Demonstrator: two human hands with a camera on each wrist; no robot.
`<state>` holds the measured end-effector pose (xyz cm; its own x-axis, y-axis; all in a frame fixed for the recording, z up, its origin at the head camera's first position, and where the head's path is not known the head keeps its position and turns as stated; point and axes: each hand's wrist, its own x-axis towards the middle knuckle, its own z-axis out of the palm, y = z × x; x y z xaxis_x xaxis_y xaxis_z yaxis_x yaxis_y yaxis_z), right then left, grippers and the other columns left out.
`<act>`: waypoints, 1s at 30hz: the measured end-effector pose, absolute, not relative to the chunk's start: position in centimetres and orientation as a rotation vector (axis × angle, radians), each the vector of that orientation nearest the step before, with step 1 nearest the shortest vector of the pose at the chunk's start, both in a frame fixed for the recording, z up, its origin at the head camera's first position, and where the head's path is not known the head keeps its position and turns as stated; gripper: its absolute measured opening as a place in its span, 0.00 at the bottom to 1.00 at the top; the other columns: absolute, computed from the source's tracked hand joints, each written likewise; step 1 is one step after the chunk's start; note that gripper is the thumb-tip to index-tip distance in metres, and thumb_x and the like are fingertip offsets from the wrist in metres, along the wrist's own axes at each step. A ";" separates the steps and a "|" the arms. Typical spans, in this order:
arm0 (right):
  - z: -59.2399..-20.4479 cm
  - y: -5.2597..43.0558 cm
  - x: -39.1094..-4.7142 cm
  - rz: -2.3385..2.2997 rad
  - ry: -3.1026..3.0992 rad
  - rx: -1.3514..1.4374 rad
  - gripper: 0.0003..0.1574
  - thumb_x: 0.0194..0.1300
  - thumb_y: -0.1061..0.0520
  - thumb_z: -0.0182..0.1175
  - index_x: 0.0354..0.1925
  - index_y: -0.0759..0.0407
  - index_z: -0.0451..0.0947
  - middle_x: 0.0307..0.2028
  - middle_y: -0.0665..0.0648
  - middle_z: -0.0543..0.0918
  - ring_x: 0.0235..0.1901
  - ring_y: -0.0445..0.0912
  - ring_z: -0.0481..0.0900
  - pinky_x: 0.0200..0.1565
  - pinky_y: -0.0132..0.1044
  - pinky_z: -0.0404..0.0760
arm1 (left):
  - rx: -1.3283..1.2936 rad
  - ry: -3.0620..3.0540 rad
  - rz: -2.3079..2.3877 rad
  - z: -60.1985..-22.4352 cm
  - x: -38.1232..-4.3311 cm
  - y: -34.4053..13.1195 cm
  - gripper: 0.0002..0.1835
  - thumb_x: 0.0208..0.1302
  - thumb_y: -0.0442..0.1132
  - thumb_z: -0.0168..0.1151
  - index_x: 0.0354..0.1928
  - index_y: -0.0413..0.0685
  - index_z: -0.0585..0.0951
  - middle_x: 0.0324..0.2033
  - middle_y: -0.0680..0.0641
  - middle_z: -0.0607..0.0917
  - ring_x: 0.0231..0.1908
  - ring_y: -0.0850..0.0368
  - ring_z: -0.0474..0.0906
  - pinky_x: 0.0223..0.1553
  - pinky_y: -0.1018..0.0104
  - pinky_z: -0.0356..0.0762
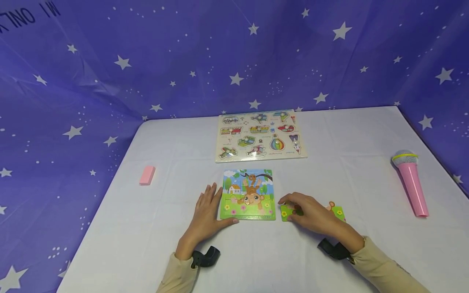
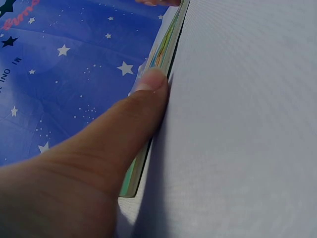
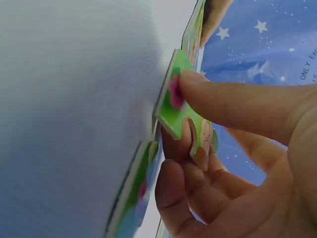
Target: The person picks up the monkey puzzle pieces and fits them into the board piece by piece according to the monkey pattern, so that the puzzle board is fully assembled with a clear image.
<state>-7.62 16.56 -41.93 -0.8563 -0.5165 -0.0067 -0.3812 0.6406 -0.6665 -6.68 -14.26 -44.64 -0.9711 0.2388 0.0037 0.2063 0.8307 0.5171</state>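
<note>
A square monkey jigsaw puzzle (image 1: 247, 212) lies flat before the person. Along its left side rests the left hand (image 1: 209, 211), fingers straight, with the thumb (image 2: 143, 94) against the near edge. Just right of the puzzle, the right hand (image 1: 307, 211) pinches a green puzzle piece (image 3: 171, 111) between thumb and fingers; the piece bears a pink flower and is tilted up in the right wrist view. Another green puzzle piece (image 1: 339, 212) lies behind that hand, partly hidden by it.
A wooden peg board with vehicle pictures (image 1: 261, 136) lies behind the puzzle. At the left is a pink block (image 1: 147, 175), at the far right a pink toy microphone (image 1: 412, 183). A purple starry sheet (image 1: 205, 61) hangs around the white table (image 1: 121, 228).
</note>
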 end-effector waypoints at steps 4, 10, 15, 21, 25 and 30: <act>-42.0 16.8 -7.7 -1.028 2.624 -0.774 0.23 0.51 0.64 0.65 0.46 0.49 0.78 0.40 0.45 0.78 0.33 0.36 0.70 0.33 0.26 0.72 | 0.357 2.953 0.822 -44.6 -6.6 -14.3 0.55 0.42 0.64 0.66 0.68 0.42 0.56 0.70 0.41 0.49 0.71 0.46 0.38 0.69 0.47 0.38; -42.0 16.7 -7.7 -1.047 2.598 -0.760 0.21 0.52 0.63 0.64 0.46 0.49 0.79 0.39 0.45 0.77 0.31 0.36 0.68 0.30 0.26 0.70 | 0.363 2.960 0.815 -44.7 -6.6 -14.3 0.55 0.41 0.64 0.66 0.68 0.43 0.56 0.70 0.41 0.49 0.71 0.46 0.39 0.69 0.47 0.39; -41.8 16.7 -7.7 -1.062 2.595 -0.736 0.20 0.51 0.63 0.65 0.45 0.49 0.80 0.34 0.44 0.75 0.30 0.36 0.66 0.29 0.25 0.68 | 0.367 2.960 0.813 -44.7 -6.6 -14.3 0.55 0.42 0.64 0.66 0.68 0.43 0.56 0.70 0.41 0.49 0.71 0.46 0.39 0.69 0.47 0.39; -41.8 16.7 -7.7 -1.069 2.596 -0.713 0.21 0.50 0.63 0.65 0.44 0.49 0.80 0.34 0.43 0.76 0.33 0.36 0.67 0.32 0.27 0.69 | 0.366 2.949 0.826 -44.6 -6.6 -14.3 0.55 0.42 0.64 0.66 0.68 0.43 0.56 0.70 0.41 0.49 0.71 0.46 0.38 0.69 0.47 0.39; -41.7 16.7 -7.7 -1.083 2.585 -0.706 0.20 0.50 0.64 0.65 0.43 0.50 0.80 0.33 0.44 0.76 0.31 0.36 0.67 0.30 0.27 0.69 | 0.361 2.944 0.830 -44.5 -6.6 -14.2 0.55 0.42 0.64 0.66 0.68 0.43 0.55 0.70 0.41 0.49 0.71 0.46 0.38 0.69 0.47 0.38; -41.5 16.7 -7.8 -1.092 2.583 -0.686 0.19 0.50 0.64 0.65 0.43 0.51 0.80 0.31 0.45 0.76 0.29 0.36 0.67 0.28 0.26 0.68 | 0.357 2.947 0.822 -44.6 -6.7 -14.3 0.55 0.42 0.64 0.66 0.68 0.43 0.55 0.70 0.41 0.49 0.71 0.46 0.38 0.69 0.47 0.38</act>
<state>-7.82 16.65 -41.54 -0.8568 -0.5134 -0.0483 -0.3232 0.6076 -0.7256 -6.66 -14.26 -44.58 -0.9713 0.2379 0.0031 0.2052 0.8310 0.5171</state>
